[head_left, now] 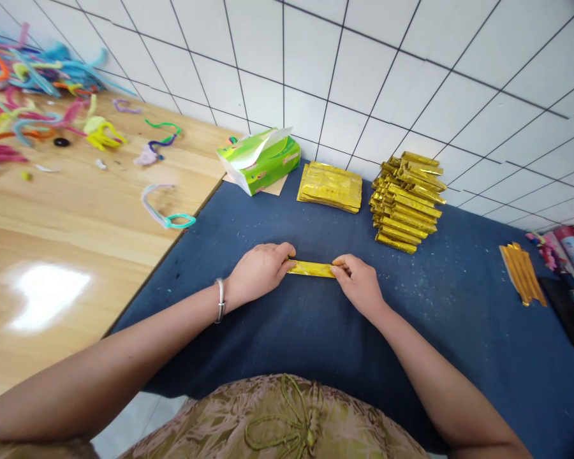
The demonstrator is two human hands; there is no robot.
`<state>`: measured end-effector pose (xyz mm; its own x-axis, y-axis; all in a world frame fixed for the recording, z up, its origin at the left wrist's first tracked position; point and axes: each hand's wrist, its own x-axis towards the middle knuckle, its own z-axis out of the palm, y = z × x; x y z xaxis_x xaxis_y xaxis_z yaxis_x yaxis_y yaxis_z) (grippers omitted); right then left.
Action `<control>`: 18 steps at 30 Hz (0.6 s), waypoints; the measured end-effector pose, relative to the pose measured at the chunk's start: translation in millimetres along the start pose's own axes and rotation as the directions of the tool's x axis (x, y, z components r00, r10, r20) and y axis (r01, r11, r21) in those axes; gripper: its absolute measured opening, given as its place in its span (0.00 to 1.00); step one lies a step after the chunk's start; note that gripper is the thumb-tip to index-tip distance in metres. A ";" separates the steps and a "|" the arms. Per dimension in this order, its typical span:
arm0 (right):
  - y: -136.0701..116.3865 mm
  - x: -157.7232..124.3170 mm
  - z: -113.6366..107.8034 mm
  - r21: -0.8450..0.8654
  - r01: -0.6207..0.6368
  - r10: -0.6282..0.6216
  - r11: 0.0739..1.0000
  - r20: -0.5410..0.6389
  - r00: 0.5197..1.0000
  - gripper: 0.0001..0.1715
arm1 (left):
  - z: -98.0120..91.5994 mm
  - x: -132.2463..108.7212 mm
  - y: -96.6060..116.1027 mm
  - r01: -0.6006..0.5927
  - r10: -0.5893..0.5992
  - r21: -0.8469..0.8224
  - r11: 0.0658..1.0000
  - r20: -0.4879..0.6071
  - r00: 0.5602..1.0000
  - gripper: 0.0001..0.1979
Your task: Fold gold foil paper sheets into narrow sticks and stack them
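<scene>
A narrow folded strip of gold foil paper (310, 269) stretches between my hands, low over the dark blue table cover. My left hand (262, 271), with a silver bangle at the wrist, pinches its left end between thumb and fingers. At the other end, my right hand (358, 280) grips it the same way. Behind the strip lies a flat stack of gold foil sheets (332, 185). To the right of that stack rises a pile of folded gold foil strips (404, 204), set in crossing layers.
A green tissue box (268, 162) stands by the tiled wall (310, 70). Colourful pipe cleaners (38, 102) cover the wooden table (100, 217) at left. On the right lie flat orange-gold strips (522, 273), a black phone-like object (564, 312) and bottles or packs, partly cut off.
</scene>
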<state>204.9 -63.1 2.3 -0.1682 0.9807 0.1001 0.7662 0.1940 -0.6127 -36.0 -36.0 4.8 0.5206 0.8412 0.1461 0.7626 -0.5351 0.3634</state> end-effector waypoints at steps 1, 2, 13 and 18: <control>0.4 0.7 -0.1 -0.007 0.014 -0.014 1.000 0.002 1.000 0.05 | 0.3 -0.1 0.3 -0.003 0.003 0.005 1.000 -0.001 1.000 0.08; 0.6 1.3 -0.4 -0.015 0.032 -0.032 0.999 0.008 0.999 0.05 | 0.5 -0.2 0.6 -0.009 0.009 0.010 1.000 0.000 1.000 0.08; -1.4 3.7 -2.2 -0.029 0.079 -0.079 0.996 0.022 0.997 0.07 | -0.4 1.4 0.8 -0.037 0.037 -0.010 0.999 -0.006 0.999 0.08; -2.0 4.0 -2.8 -0.042 0.070 -0.069 0.997 0.023 0.997 0.05 | -0.9 3.0 -2.4 -0.045 0.044 -0.052 0.998 -0.010 0.999 0.06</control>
<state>204.4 -59.5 6.1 -0.2347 0.9641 0.1238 0.7783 0.2627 -0.5703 -36.6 -32.2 5.2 0.5501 0.8173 0.1714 0.7177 -0.5676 0.4034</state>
